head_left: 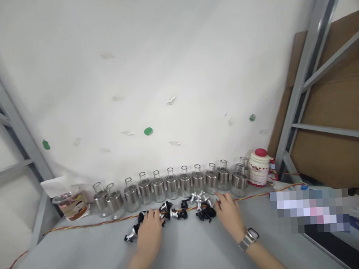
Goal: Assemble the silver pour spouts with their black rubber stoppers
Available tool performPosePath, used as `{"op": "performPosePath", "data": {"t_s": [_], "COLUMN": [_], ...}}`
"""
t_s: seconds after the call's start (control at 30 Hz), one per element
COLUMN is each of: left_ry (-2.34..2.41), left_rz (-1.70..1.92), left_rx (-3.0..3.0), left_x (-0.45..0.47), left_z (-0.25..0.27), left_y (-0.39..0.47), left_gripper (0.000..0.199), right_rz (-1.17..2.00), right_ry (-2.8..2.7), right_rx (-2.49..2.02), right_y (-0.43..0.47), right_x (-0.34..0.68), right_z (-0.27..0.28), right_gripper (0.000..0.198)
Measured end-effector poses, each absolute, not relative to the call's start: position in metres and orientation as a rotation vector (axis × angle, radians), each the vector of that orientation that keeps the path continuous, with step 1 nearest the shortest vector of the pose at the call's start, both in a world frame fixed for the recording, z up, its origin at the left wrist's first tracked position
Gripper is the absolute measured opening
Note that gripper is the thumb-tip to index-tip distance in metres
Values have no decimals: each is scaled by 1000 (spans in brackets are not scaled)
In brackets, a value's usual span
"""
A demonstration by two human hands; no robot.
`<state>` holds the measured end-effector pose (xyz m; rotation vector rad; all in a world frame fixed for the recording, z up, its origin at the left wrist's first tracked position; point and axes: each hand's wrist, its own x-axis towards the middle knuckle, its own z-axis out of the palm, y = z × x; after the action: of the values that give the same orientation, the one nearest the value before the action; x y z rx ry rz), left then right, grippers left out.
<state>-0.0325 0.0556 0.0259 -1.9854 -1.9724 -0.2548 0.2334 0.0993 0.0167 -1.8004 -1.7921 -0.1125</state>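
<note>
Palm down, my left hand (150,230) rests over part of a pile of small black and silver pourer-like tops (131,234), its fingers stretched forward and covering some of them. On the right, my right hand (230,214) wears a wristwatch and has its fingers apart beside another cluster of these tops (206,213). Whether its fingertips touch the nearest top cannot be made out. More tops (179,213) lie between the hands. Behind them stands a row of glass bottles with metal sleeves (158,186), upright and with uncapped necks.
A twisted red and yellow cord (106,222) runs across the grey table (92,251) and among the tops. A cup-like container (71,204) stands at left, and a white jar with a red lid (258,168) at right. A dark flat object (338,248) lies right. The white wall rises behind.
</note>
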Motion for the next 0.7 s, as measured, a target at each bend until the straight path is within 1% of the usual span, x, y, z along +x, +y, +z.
{"op": "performPosePath", "data": {"t_s": [0.13,0.3,0.37,0.4,0.47,0.53,0.6,0.7], "left_ry": [-1983,-2098,-2109,-2109,-2125,-2154,-2118,-2026], "left_rz": [-254,-185,-183,-190,-238,-386,-649,-1154], "left_rx": [-1924,-1955,-1982,-1989,-2006,-2025,-2070,-2240], "left_x": [-29,-26,-27,-28,-31,-36,-38,-35], "left_z": [24,15,16,19,27,36,41,37], "left_y": [44,36,35,35,31,26,20,11], "left_gripper": [26,26,26,24,21,23,31,38], "right_rz": [-98,-59,31,121,403,689,938,1274], "right_ry": [-1814,-1833,-1817,-1802,-1771,-1796,-1844,-1769], "right_rx": [-1715,-1637,-1578,-1529,-1371,-1231,-1113,-1031], "right_y": [92,84,78,73,62,49,37,27], "right_x": [227,220,214,210,199,186,172,156], "right_z": [22,28,35,40,49,55,53,39], "right_gripper": [32,31,30,30,28,27,28,42]}}
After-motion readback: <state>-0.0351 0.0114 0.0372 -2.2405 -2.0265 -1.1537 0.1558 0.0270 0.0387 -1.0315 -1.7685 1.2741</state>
